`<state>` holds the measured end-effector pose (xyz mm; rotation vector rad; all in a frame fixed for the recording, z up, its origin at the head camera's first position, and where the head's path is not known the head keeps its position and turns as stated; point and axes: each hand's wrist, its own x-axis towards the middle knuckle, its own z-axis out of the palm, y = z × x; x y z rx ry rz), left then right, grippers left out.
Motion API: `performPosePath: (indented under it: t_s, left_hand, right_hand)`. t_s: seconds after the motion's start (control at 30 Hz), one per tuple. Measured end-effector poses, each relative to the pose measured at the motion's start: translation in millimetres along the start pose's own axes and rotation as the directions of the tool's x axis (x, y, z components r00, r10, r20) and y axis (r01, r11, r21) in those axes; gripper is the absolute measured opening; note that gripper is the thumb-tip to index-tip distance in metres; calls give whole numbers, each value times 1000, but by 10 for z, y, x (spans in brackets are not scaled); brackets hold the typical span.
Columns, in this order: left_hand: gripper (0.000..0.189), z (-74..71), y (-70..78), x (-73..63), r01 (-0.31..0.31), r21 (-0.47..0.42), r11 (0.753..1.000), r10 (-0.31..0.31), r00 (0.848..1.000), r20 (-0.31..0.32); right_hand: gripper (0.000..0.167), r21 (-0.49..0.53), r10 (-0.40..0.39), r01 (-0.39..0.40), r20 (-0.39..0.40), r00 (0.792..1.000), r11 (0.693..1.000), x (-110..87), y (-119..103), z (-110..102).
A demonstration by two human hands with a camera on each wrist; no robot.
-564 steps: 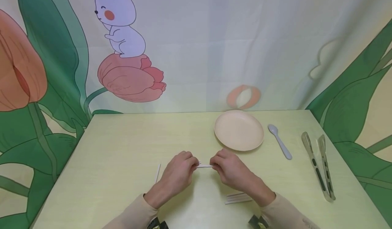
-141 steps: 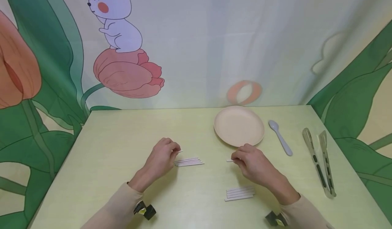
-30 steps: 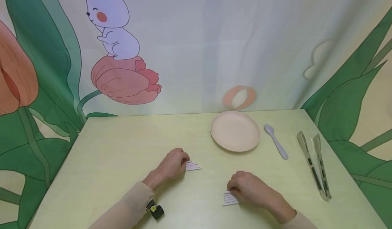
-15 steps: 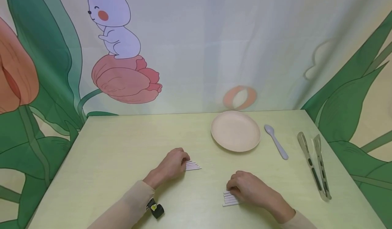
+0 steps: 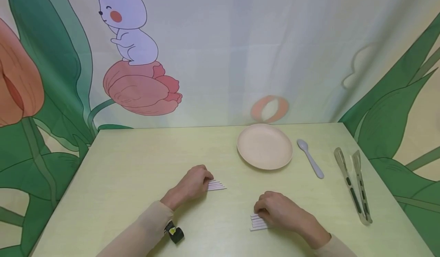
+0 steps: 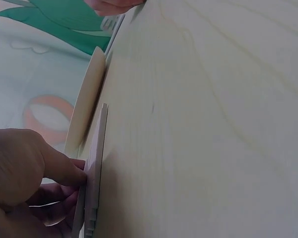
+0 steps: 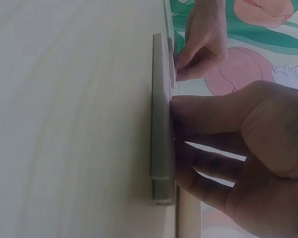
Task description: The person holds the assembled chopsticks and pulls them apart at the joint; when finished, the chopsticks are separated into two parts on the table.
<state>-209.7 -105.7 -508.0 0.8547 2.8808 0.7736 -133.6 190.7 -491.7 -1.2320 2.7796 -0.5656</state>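
Several thin white sticks lie side by side in two short rows on the table. At the left row of sticks (image 5: 216,185), my left hand (image 5: 191,183) pinches the farthest stick with thumb and fingertips, covering the row's left part. Closer to me is the right row of sticks (image 5: 258,223). My right hand (image 5: 282,212) bends over it, thumb and fingertips on its far stick, hiding the right ends. The left wrist view shows the thumb against the layered sticks (image 6: 95,168). From the right wrist, the thumb and fingers meet the sticks (image 7: 161,119) along their far side.
A round beige plate (image 5: 264,147) stands at the back, right of centre. Right of it lies a pale purple spoon (image 5: 310,159), then tongs (image 5: 354,188) with spread arms by the right edge. A printed curtain (image 5: 220,58) hangs behind the light wooden table (image 5: 137,161).
Earlier both hands held sticks together at the centre, then one stick each in the air. Since then they have come down onto the two rows. Over the last second they stay almost still.
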Motion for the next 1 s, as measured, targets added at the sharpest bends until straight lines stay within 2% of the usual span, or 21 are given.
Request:
performPosePath:
  t_s: [0.3, 0.6, 0.8, 1.0]
  left_hand:
    - [19, 24, -10, -12, 0, 26, 1000, 0, 1000, -10]
    - [16, -41, -29, -76, 5, 19, 1000, -5, 999, -32]
    - [17, -217, -43, -188, 1, 57, 998, 5, 996, -92]
    - [14, -505, -36, -372, -4, 121, 993, 29, 978, -208]
  right_hand:
    - [12, 14, -1, 1, 24, 1000, 1000, 5, 4, 5]
    - [8, -38, -7, 7, 20, 1000, 999, 61, 8, -52]
    - [11, -85, -13, 10, -31, 999, 996, 105, 24, -208]
    - [12, -136, -12, -6, -133, 991, 991, 147, 76, -419]
